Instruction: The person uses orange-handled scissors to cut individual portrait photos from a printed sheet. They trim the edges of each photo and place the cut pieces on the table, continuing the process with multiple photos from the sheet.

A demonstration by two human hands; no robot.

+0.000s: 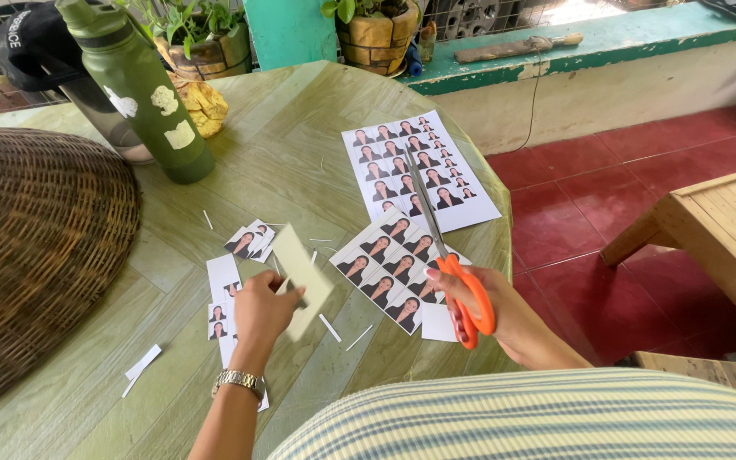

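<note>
Fingers of the left hand (pixel 261 308) pinch a pale paper strip (pixel 302 279) at centre frame. Right hand (pixel 479 307) grips orange scissors (pixel 457 281), blades closed over photo sheets (pixel 389 264) on the green table (pixel 300 128).

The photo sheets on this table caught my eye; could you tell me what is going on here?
A person is cutting up printed portrait photos. The right hand holds orange-handled scissors, blades lying over a photo sheet. The left hand holds up a cut strip, blank side showing. Another uncut sheet lies further away, and small cut photos and paper slivers dot the green table.
</note>
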